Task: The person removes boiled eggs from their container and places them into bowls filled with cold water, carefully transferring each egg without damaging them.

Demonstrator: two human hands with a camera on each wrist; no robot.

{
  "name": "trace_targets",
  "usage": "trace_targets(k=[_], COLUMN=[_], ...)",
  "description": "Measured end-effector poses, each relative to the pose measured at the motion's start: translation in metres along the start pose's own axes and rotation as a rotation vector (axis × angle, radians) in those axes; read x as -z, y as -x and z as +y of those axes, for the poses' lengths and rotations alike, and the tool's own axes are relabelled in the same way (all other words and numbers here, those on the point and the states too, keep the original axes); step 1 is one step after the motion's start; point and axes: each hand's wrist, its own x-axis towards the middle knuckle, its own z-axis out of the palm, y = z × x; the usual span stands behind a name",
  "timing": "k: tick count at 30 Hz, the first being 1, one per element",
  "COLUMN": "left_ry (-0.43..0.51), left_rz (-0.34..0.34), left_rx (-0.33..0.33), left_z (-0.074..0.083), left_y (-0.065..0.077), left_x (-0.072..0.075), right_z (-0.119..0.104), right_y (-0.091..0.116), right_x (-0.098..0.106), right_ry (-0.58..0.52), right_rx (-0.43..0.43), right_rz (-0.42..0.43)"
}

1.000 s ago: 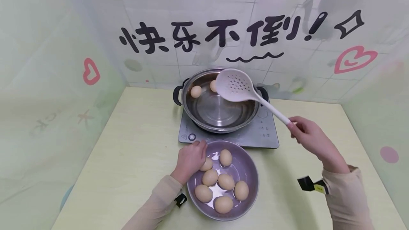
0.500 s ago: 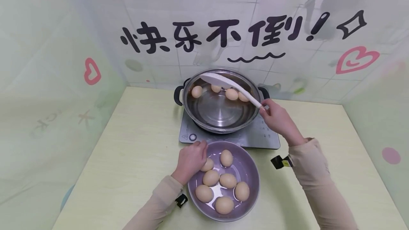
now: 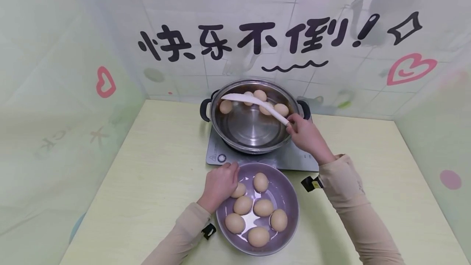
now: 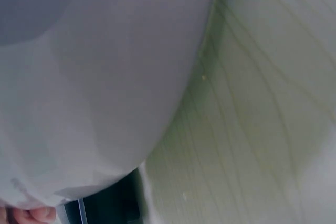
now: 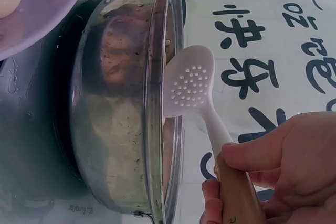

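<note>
My right hand (image 3: 307, 136) grips the wooden end of a white slotted spoon (image 3: 254, 103), whose head reaches across the steel pot (image 3: 254, 142) above several eggs (image 3: 281, 109) in water. The right wrist view shows the spoon (image 5: 191, 85) over the pot's rim (image 5: 168, 103), pinched by my fingers (image 5: 262, 153). My left hand (image 3: 219, 185) grips the left rim of the purple bowl (image 3: 285, 193), which holds several eggs (image 3: 263, 207). The left wrist view shows only the bowl's underside (image 4: 94, 77) and the table (image 4: 262, 129).
The pot stands on a grey induction cooker (image 3: 294, 156) at the back of the yellow-green table (image 3: 147, 175). A wall with black lettering (image 3: 257, 40) rises close behind; side walls enclose the table left and right.
My right hand moved left and forward to the pot's right rim. The spoon turned from face-on to nearly flat and lowered over the pot, uncovering more eggs. The left hand stayed on the bowl.
</note>
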Motion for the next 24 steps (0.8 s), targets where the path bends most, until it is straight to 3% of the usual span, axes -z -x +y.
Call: trace_targets(k=[15,24], left_ry=[0.001,-0.005], left_rz=[-0.001,0.009], left_rx=[-0.002,-0.009], left_z=[-0.001,0.000], left_y=[0.000,0.000], left_x=[0.000,0.001], right_z=[-0.003,-0.002], right_y=[0.008,0.019], right_x=[-0.011,-0.015], right_ry=[0.066,0.052], right_rx=[0.053,0.064], right_rz=[0.000,-0.014])
